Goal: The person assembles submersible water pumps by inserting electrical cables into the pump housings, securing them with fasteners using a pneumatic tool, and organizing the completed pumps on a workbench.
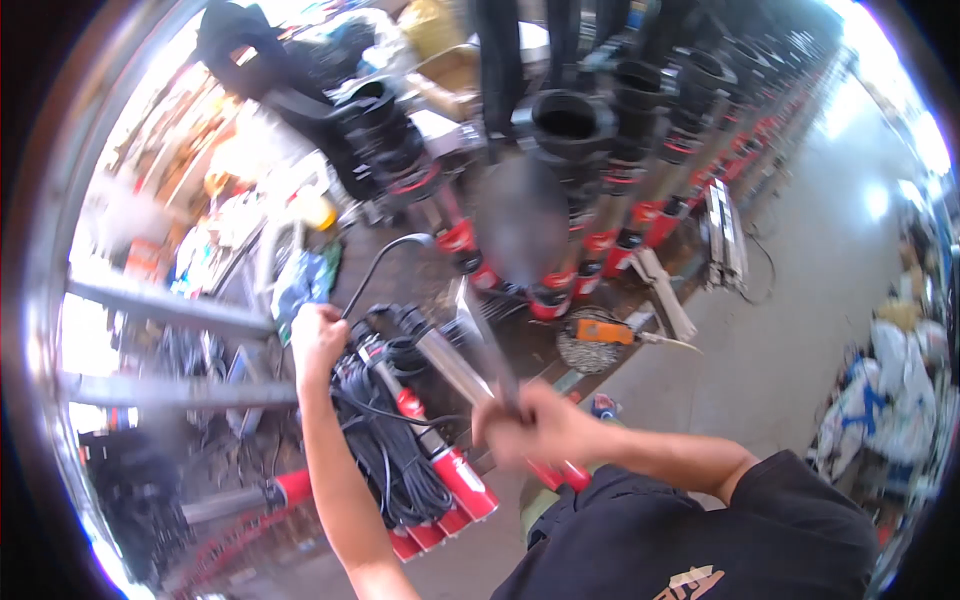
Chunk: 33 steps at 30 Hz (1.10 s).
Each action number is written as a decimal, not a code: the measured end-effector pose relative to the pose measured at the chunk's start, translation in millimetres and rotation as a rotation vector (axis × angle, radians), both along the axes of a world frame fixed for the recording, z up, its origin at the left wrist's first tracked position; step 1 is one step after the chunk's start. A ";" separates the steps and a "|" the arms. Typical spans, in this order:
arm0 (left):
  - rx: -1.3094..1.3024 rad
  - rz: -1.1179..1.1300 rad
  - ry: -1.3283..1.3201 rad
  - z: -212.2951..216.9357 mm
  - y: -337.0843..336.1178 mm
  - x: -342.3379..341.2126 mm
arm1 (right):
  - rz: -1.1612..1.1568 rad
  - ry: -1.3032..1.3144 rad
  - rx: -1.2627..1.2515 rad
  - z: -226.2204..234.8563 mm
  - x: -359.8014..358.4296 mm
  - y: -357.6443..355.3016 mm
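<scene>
My left hand [320, 340] is closed around a black cable [375, 270], whose end arcs up and to the right. In front of my body, my right hand [535, 425] is smeared by motion but wrapped round a long silver blade-like piece [485, 335], which points up and away from me. Between the hands lies a slim tube [450, 365] with a black top and a silver body. Beside it several red-ended tubular pumps [465, 485] lie together, with a bundle of black cable [405, 480] on them.
Several upright pumps with black collars [570, 125] stand in a row running to the far right. An orange tool [605, 332] rests by a coil of pale cord [588, 350]. Grey metal bars [185, 305] cross the left side. White bags [905, 390] lie at the right.
</scene>
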State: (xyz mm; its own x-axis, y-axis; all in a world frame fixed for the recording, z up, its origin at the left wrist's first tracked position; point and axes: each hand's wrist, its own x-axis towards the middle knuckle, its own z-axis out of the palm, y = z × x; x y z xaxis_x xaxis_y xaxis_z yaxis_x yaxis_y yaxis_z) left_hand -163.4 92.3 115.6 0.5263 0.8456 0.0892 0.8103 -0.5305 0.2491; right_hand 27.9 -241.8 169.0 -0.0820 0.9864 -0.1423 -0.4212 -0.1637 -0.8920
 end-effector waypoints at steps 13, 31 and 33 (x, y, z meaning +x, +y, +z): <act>-0.726 -0.079 -1.267 -1.6 -102.9 -24.3 | -0.552 -0.140 0.147 29.0 -27.9 284.8; -0.763 -0.104 -1.234 -201.0 15.3 60.7 | -0.279 -0.983 -0.145 -193.5 -7.8 250.2; -0.730 -0.048 -1.175 -207.2 14.6 62.0 | -0.244 -1.055 -0.167 -194.7 -7.2 255.2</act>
